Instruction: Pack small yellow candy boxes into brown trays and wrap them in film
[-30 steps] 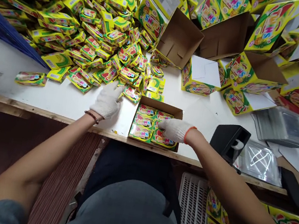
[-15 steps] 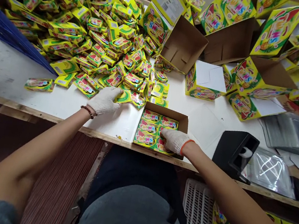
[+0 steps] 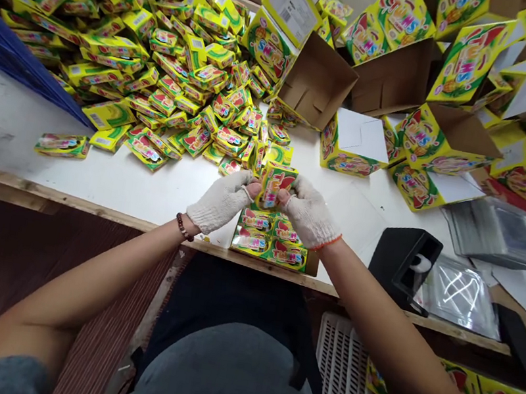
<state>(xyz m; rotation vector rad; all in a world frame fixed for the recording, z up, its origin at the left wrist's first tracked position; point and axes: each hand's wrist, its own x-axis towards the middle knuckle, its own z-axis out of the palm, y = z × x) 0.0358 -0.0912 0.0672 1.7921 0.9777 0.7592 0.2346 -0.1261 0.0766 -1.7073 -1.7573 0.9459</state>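
Note:
Between both gloved hands is a small yellow-green candy box point(image 3: 273, 185) printed with TWINS, held above a brown carton. My left hand point(image 3: 225, 199) grips its left side, thumb toward the front. The right side is pinched by my right hand point(image 3: 308, 211). Below them the open carton point(image 3: 312, 263) stands at the table's front edge, with rows of matching small boxes point(image 3: 252, 242) lying in it; its far part is hidden by the hands and the held box. A large heap of the same candy boxes point(image 3: 176, 83) spreads behind and left of my hands.
Empty display boxes point(image 3: 319, 79) crowd the back right. A black tape dispenser point(image 3: 402, 262) stands right of my hands, near clear plastic sheets point(image 3: 464, 299). A blue divider point(image 3: 29, 60) borders the heap at left. A white basket point(image 3: 343, 383) sits below the table edge.
My left hand has moved right from the heap with a candy box. My right hand has risen from the carton, and both hands now hold that box above it.

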